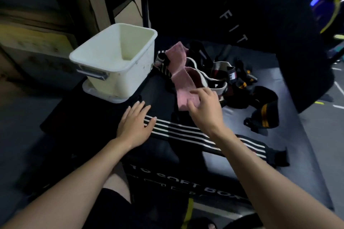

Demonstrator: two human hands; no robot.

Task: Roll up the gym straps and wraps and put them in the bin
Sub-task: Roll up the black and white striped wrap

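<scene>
The bin [119,61] is white. Right of the bin lies a pink band [183,82]. In front of the bin is a black wrap [188,132] with white stripes. Far right of the bin sits a black wrap with an orange stripe [264,115].

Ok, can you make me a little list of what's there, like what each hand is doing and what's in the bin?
left hand: flat, fingers straight, pressing one end of the striped wrap
right hand: fingers loosely bent at the pink band; grip unclear
striped wrap: unrolled, lying flat on the dark mat
white bin: nothing visible inside
pile of straps: tangled, behind the right hand, beside the bin
black and yellow wrap: loose, to the right
</scene>
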